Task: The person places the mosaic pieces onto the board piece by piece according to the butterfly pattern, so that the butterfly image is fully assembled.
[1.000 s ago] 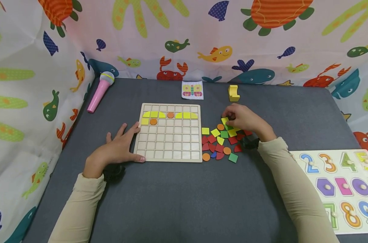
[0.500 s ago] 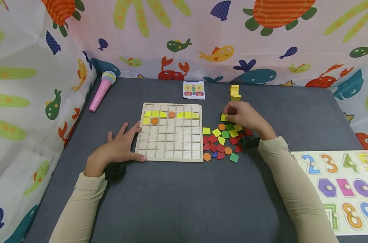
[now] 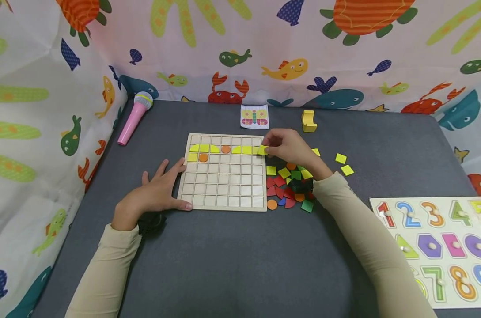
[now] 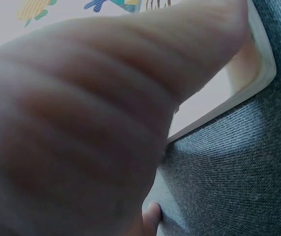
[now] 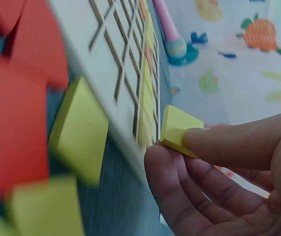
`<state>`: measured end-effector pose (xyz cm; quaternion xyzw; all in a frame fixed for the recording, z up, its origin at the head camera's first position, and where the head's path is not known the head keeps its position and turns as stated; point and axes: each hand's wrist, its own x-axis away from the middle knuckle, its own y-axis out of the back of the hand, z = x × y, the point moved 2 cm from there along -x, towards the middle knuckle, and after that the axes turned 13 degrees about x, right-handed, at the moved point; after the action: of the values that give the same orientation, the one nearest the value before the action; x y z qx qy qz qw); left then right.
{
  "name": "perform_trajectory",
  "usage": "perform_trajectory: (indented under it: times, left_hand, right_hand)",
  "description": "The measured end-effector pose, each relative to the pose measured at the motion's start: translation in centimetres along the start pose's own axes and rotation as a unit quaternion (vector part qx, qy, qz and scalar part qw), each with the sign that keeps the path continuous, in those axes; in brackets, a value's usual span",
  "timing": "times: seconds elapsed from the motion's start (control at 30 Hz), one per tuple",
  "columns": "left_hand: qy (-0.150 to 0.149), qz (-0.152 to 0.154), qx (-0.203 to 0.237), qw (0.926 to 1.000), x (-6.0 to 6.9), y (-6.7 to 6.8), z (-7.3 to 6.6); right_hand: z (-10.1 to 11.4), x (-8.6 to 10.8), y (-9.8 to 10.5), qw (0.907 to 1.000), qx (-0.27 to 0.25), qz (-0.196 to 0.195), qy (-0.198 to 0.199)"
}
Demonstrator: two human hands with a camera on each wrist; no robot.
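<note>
A square wooden grid board lies on the dark table, with yellow pieces and orange discs in its upper rows. My left hand rests spread at the board's left edge, its thumb on the lower left corner. Between thumb and fingers, my right hand pinches a yellow square tile above the board's upper right edge. Under that forearm lies a pile of loose pieces, among them a red tile, an orange disc and a green tile; the wrist hides part of it.
A butterfly pattern card and a yellow block sit behind the board. A pink toy microphone lies at the back left. At right is a number-and-shape puzzle board. Two yellow tiles lie apart from the pile.
My right hand has lifted a yellow square tile from the pile and carried it left to the board's edge. Two yellow tiles now show at right. The left hand stays put.
</note>
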<state>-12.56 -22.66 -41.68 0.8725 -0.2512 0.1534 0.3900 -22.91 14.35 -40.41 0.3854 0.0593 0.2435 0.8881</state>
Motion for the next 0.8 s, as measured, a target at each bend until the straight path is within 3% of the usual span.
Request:
perform_trajectory:
  times: [0.47, 0.8]
  left_hand:
    - [0.0, -0.001, -0.001, 1.0, -0.1, 0.0, -0.2]
    - [0.0, -0.004, -0.015, 0.9999, -0.2, 0.0, 0.0]
  right_hand:
    - [4.7, -3.4, -4.2, 0.9968, -0.001, 0.004, 0.08]
    - [7.5, -5.4, -7.1, 0.9907, 0.065, 0.007, 0.12]
